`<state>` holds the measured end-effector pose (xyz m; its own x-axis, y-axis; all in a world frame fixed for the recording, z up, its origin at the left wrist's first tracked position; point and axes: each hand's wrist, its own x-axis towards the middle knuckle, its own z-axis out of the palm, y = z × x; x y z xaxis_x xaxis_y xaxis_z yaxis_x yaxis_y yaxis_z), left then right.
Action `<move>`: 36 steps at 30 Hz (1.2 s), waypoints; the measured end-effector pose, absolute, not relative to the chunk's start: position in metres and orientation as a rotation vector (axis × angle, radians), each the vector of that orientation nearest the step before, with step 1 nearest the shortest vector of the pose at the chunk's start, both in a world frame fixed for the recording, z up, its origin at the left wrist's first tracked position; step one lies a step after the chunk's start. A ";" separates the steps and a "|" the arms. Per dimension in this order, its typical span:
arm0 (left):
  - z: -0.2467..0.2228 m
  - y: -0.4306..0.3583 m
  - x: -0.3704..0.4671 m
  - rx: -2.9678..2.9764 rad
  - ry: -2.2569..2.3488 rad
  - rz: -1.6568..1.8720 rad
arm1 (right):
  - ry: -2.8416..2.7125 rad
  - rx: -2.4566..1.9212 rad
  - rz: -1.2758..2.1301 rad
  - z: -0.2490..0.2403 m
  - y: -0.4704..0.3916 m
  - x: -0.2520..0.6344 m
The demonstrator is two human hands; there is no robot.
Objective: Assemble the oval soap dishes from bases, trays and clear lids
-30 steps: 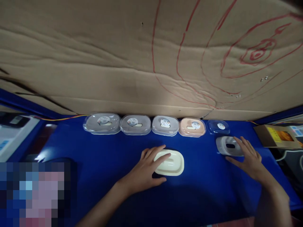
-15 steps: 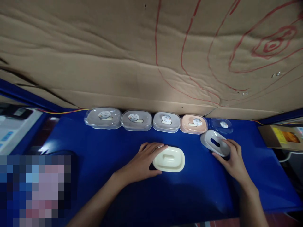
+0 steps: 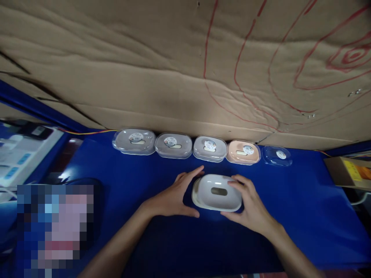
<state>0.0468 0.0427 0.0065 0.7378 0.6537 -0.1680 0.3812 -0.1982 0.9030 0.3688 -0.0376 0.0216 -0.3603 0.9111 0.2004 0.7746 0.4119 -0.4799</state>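
A light grey oval dish (image 3: 206, 199) with a slot in its middle is over the cream oval dish (image 3: 196, 196), whose left edge shows beneath it. My right hand (image 3: 251, 202) grips the grey dish by its right end, thumb at the near side and fingers at the far side. Just left of both dishes, my left hand (image 3: 176, 199) is spread with thumb and fingers apart, holding nothing.
Along the cardboard wall (image 3: 145, 88) stand several lidded oval dishes, grey ones (image 3: 135, 148) and a peach one (image 3: 252, 157), then a clear lid (image 3: 271, 154). An open cardboard box (image 3: 337, 172) is at the right. Blurred blocks cover the lower left.
My right hand has brought the grey dish left from near the clear lid to over the cream dish. My left hand has come off the cream dish. The view has shifted slightly.
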 end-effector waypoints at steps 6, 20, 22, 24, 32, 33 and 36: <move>0.002 0.043 0.050 1.873 0.804 0.299 | -2.288 -1.404 0.351 0.002 -0.041 0.355; -0.002 0.032 0.060 2.114 0.859 0.242 | -2.373 -1.399 0.453 0.004 -0.039 0.351; -0.001 0.032 0.061 2.137 0.855 0.253 | -2.377 -1.384 0.441 0.004 -0.040 0.351; 0.000 0.032 0.061 2.163 0.845 0.267 | -2.379 -1.366 0.414 0.004 -0.040 0.352; 0.002 0.032 0.064 2.232 0.757 0.304 | -2.355 -1.322 0.385 0.005 -0.041 0.355; 0.001 0.032 0.065 2.231 0.754 0.307 | -2.360 -1.324 0.396 0.006 -0.041 0.355; 0.000 0.031 0.064 2.235 0.769 0.305 | -2.382 -1.337 0.432 0.006 -0.040 0.354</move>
<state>0.0643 0.0314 0.0000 0.7921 0.6102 -0.0150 0.4342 -0.5459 0.7166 0.3541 -0.0403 0.0061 -0.4789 0.8611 0.1706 0.7463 0.5017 -0.4375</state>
